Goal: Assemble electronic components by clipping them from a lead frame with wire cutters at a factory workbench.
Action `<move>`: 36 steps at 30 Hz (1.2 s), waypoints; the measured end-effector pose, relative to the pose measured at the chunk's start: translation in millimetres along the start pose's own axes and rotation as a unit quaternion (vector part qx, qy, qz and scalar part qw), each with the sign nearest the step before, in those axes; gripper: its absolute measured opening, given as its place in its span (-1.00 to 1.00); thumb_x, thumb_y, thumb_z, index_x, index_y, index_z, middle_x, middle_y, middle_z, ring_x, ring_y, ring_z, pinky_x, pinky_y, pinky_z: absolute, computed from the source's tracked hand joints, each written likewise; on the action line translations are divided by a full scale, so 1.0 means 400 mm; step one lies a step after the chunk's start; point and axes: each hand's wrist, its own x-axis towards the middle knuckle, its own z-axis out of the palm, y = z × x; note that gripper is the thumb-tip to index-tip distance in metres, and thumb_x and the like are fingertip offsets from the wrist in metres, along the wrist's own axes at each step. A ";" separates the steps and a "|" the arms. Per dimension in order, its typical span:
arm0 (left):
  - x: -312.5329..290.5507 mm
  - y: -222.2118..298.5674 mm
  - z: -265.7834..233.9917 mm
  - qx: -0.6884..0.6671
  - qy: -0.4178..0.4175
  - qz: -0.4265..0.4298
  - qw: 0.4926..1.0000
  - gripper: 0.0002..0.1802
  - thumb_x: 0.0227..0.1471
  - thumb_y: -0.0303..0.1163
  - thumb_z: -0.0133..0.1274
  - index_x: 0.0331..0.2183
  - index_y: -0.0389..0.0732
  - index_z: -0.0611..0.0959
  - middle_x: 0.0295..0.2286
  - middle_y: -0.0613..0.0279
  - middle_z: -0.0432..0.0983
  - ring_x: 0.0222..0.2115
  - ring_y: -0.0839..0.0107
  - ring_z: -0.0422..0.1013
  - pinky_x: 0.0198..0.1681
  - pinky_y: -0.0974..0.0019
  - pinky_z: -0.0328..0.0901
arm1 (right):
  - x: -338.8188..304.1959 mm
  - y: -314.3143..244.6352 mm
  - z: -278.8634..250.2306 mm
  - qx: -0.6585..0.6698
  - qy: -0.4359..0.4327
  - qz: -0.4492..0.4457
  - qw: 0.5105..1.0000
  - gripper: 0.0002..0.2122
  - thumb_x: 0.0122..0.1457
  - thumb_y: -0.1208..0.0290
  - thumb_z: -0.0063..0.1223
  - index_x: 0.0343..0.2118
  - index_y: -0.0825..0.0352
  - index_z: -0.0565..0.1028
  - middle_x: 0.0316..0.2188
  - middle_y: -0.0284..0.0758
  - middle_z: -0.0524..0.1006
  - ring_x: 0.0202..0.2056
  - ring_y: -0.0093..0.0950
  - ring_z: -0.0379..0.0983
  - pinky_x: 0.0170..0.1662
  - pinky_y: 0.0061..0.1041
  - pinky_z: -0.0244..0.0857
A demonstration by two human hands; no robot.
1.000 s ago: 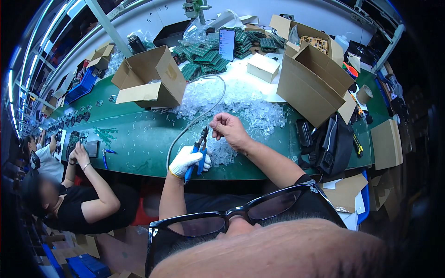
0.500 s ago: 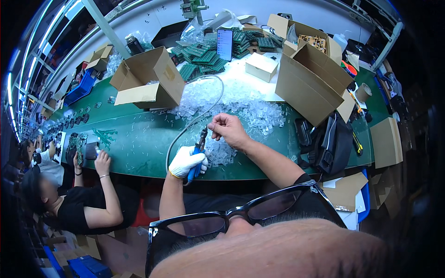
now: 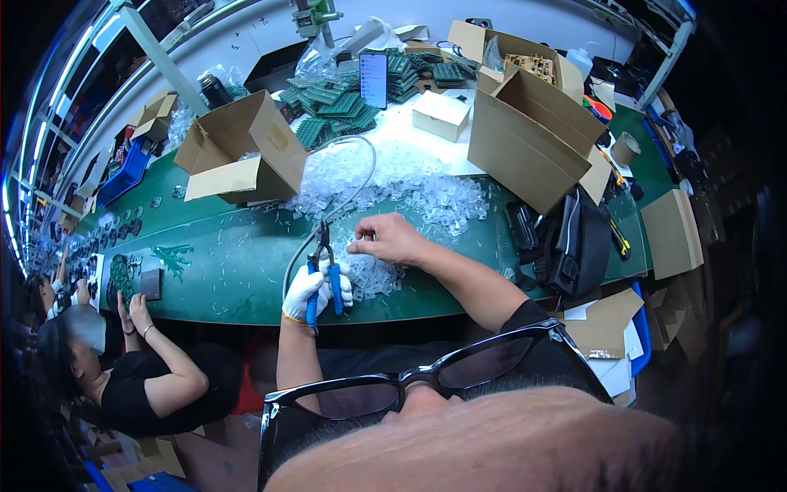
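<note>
at the near side of the green bench (image 3: pixel 238 287), the gloved left hand (image 3: pixel 298 293) grips blue-handled cutters (image 3: pixel 323 246), handles spread, long axis running away from the body, tips beyond the glove; the bare right hand (image 3: pixel 392 239), just right of those tips, has curled fingers, whether pinching anything i cannot tell, with clear plastic pieces (image 3: pixel 375 279) heaped just nearside.

bright bench (image 3: pixel 225 291), dark warped edges
</note>
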 end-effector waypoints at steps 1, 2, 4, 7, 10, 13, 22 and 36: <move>0.005 0.001 0.004 0.005 0.000 -0.005 1.000 -0.14 0.05 0.04 0.38 0.08 -0.53 0.52 -0.28 -0.08 0.64 -0.33 0.10 0.63 -0.21 0.00 0.57 | 0.002 0.010 -0.014 -0.002 0.003 0.003 1.000 -0.65 0.19 0.11 0.39 -0.25 0.36 0.65 -0.42 -0.19 0.66 -0.39 -0.35 0.60 -0.23 -0.36 0.47; 0.011 0.001 0.005 0.008 0.003 -0.014 1.000 -0.11 0.02 0.04 0.39 0.09 -0.54 0.52 -0.28 -0.08 0.64 -0.32 0.10 0.63 -0.20 -0.01 0.56 | 0.008 0.025 -0.037 -0.009 0.032 0.018 0.999 -0.66 0.17 0.13 0.36 -0.25 0.37 0.65 -0.36 -0.11 0.66 -0.29 -0.20 0.61 -0.16 -0.25 0.47; 0.010 0.005 0.009 0.004 0.001 -0.017 1.000 -0.11 0.02 0.05 0.40 0.08 -0.54 0.52 -0.28 -0.08 0.64 -0.32 0.10 0.63 -0.19 -0.02 0.56 | 0.020 0.049 -0.083 -0.093 0.092 0.026 0.991 -0.76 0.16 0.29 0.26 -0.24 0.37 0.65 -0.25 -0.03 0.65 -0.15 -0.04 0.63 -0.05 -0.10 0.49; 0.010 0.013 0.015 0.004 0.000 -0.024 1.000 -0.09 0.00 0.05 0.41 0.08 -0.54 0.52 -0.27 -0.06 0.63 -0.31 0.10 0.62 -0.18 -0.02 0.56 | 0.016 0.090 -0.135 -0.286 0.167 0.069 0.941 -0.83 0.14 0.37 0.29 -0.27 0.34 0.64 -0.27 -0.07 0.64 -0.18 -0.01 0.62 -0.10 -0.10 0.50; 0.012 0.015 0.019 0.010 0.000 -0.029 1.000 -0.09 -0.01 0.05 0.42 0.08 -0.53 0.53 -0.27 -0.06 0.63 -0.31 0.10 0.62 -0.18 -0.02 0.56 | 0.017 0.118 -0.151 -0.321 0.120 0.111 0.933 -0.85 0.16 0.40 0.25 -0.28 0.35 0.63 -0.24 -0.03 0.62 -0.14 0.01 0.61 -0.05 -0.06 0.50; 0.013 0.014 0.017 0.013 0.000 -0.030 0.999 -0.10 -0.01 0.05 0.42 0.07 -0.53 0.53 -0.26 -0.06 0.63 -0.31 0.10 0.62 -0.17 -0.02 0.55 | 0.029 0.132 -0.146 -0.318 0.102 0.101 0.937 -0.85 0.16 0.45 0.21 -0.23 0.36 0.65 -0.22 -0.02 0.63 -0.14 0.03 0.60 -0.02 -0.03 0.48; 0.011 0.018 0.025 0.062 0.010 -0.038 0.997 -0.14 0.02 0.03 0.40 0.07 -0.52 0.55 -0.27 -0.03 0.66 -0.30 0.16 0.64 -0.16 0.05 0.58 | 0.052 0.110 -0.134 0.354 0.020 0.143 0.924 -0.82 0.27 0.47 0.23 -0.11 0.38 0.63 -0.30 -0.32 0.64 -0.32 -0.47 0.58 -0.21 -0.47 0.48; 0.010 0.024 0.060 0.112 0.053 -0.069 0.990 -0.29 0.06 -0.06 0.39 0.02 -0.47 0.63 -0.31 0.03 0.69 -0.37 0.29 0.64 -0.21 0.17 0.59 | 0.014 0.021 -0.019 0.453 0.007 0.064 0.889 -0.81 0.29 0.50 0.27 -0.07 0.38 0.58 -0.33 -0.42 0.60 -0.34 -0.63 0.52 -0.27 -0.56 0.43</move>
